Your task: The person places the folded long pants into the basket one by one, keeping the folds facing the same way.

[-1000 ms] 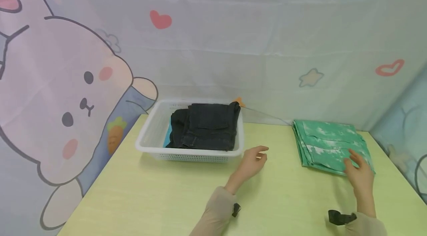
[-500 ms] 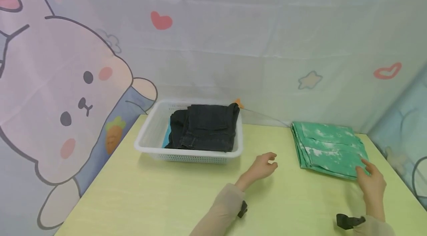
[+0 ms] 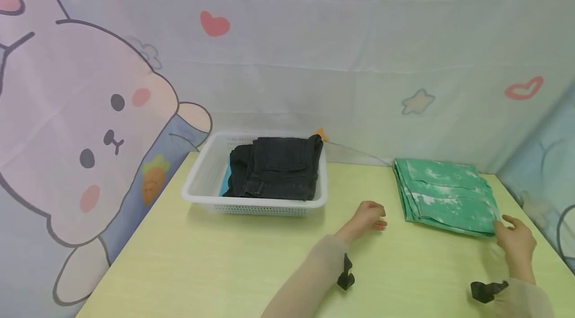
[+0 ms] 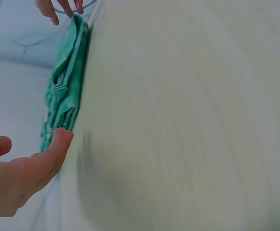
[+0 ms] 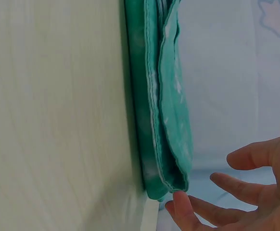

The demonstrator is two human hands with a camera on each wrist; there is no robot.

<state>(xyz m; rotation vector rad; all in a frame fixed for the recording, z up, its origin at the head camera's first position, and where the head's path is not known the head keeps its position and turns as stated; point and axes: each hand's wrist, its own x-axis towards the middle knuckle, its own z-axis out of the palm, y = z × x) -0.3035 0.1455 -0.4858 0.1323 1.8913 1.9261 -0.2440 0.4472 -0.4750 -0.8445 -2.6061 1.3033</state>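
A folded green garment with white patches (image 3: 449,198) lies at the table's right back. At its near right corner is my right hand (image 3: 516,243), thumb and fingers apart; in the right wrist view the fingertips (image 5: 181,199) come right up to the folded edge. My left hand (image 3: 366,220) hovers over the table to the left of the garment, holding nothing, its fingers loosely bent. The left wrist view shows this hand (image 4: 29,178) with thumb apart from the fingers, and the garment's layered side (image 4: 68,82) beyond.
A white plastic basket (image 3: 190,188) stands at the back left with folded black garments (image 3: 283,168) and a bit of blue cloth (image 3: 225,178) in it. Behind the yellow table (image 3: 202,268) hangs a printed curtain (image 3: 287,83). A dark cable (image 3: 559,233) hangs at the right.
My left hand has moved right, away from the basket toward the green garment. My right hand has shifted right, from over the garment's front to its near right corner. The garment stays put.
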